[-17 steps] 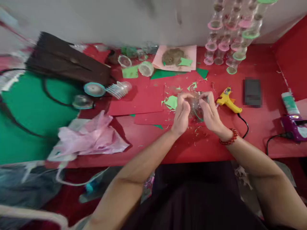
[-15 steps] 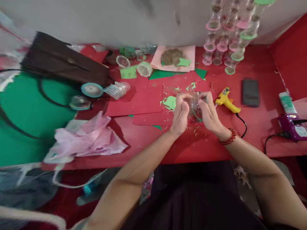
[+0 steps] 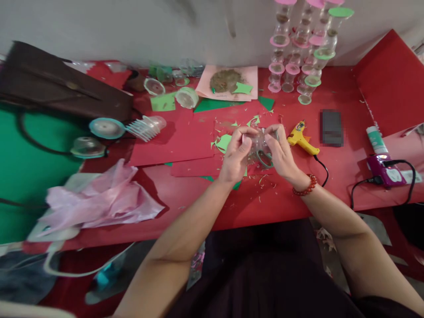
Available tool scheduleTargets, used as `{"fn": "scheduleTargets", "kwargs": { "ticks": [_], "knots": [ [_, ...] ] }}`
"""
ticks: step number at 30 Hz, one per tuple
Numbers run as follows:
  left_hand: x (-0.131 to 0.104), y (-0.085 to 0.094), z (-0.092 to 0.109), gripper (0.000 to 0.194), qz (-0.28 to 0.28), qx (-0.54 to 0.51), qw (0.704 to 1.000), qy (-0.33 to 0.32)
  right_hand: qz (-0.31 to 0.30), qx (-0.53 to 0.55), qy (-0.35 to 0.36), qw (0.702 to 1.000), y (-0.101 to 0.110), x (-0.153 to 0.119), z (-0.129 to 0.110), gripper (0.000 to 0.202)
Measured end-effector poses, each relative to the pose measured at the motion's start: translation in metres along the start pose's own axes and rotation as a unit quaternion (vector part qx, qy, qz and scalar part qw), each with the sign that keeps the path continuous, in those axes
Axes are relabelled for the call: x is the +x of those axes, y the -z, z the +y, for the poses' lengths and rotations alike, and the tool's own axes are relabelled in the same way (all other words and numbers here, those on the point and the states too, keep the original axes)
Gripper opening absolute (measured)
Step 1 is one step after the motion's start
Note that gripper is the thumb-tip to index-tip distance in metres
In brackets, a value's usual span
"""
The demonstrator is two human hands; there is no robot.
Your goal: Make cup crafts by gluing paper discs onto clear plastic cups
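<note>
Over the middle of the red table (image 3: 265,207), my left hand (image 3: 236,155) and my right hand (image 3: 281,154) face each other, fingers curled in. Between the fingertips they hold a small clear plastic piece (image 3: 259,141), partly hidden, so its exact shape cannot be made out. Just below it show the dark green handles of scissors (image 3: 266,160). A yellow glue gun (image 3: 304,140) lies right of my right hand. Light green paper scraps (image 3: 224,143) and thin trimmings lie near my left hand.
Stacked clear-cup hourglasses (image 3: 280,66) with pink and green discs stand at the back. Pink paper (image 3: 247,73) bears brown sand. Red sheets (image 3: 172,141), a dark bag (image 3: 62,84), nested clear cups (image 3: 145,128) and a pink plastic bag (image 3: 106,194) are left; a purple adapter (image 3: 386,170) is right.
My view has turned a little to the right, so everything sits further left in the picture. Both hands stay together on the clear plastic piece, with little change in grip.
</note>
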State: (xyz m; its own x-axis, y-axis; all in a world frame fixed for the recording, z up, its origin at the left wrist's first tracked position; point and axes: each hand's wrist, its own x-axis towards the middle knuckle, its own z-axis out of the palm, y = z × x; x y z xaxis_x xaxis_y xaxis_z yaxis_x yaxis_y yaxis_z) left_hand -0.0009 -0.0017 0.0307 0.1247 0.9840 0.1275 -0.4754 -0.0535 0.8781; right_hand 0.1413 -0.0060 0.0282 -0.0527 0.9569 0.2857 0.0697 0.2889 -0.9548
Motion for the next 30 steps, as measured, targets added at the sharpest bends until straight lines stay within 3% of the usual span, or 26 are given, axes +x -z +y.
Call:
{"fn": "scheduleTargets", "kwargs": {
  "ticks": [5,8,10,14,17,24,30],
  "knots": [
    [0.021,-0.003,0.016,0.025,0.057,-0.039,0.992,0.102,-0.005,0.005,0.003,1.000,0.003,0.003,0.003,0.033],
    [0.032,-0.002,0.015,0.025,0.065,-0.037,0.978,0.195,-0.018,0.033,-0.007,0.999,0.003,0.006,0.008,0.036],
    [0.035,-0.004,0.011,0.028,0.064,-0.033,0.972,0.223,-0.009,0.055,-0.023,0.998,0.000,0.007,0.012,0.040],
    [0.030,-0.013,0.003,0.024,0.094,0.011,0.979,0.181,0.013,0.079,-0.046,0.996,-0.005,0.007,0.018,0.049],
    [0.024,-0.018,0.000,0.035,0.100,0.033,0.986,0.129,0.014,0.079,-0.045,0.996,-0.007,0.006,0.021,0.049],
    [0.017,-0.014,-0.002,0.047,0.057,0.010,0.992,0.110,-0.001,0.053,-0.010,0.999,-0.008,0.000,0.019,0.045],
    [0.017,-0.010,-0.009,0.042,0.050,-0.010,0.993,0.104,-0.014,0.053,0.002,0.998,-0.009,-0.001,0.012,0.041]
  ]
}}
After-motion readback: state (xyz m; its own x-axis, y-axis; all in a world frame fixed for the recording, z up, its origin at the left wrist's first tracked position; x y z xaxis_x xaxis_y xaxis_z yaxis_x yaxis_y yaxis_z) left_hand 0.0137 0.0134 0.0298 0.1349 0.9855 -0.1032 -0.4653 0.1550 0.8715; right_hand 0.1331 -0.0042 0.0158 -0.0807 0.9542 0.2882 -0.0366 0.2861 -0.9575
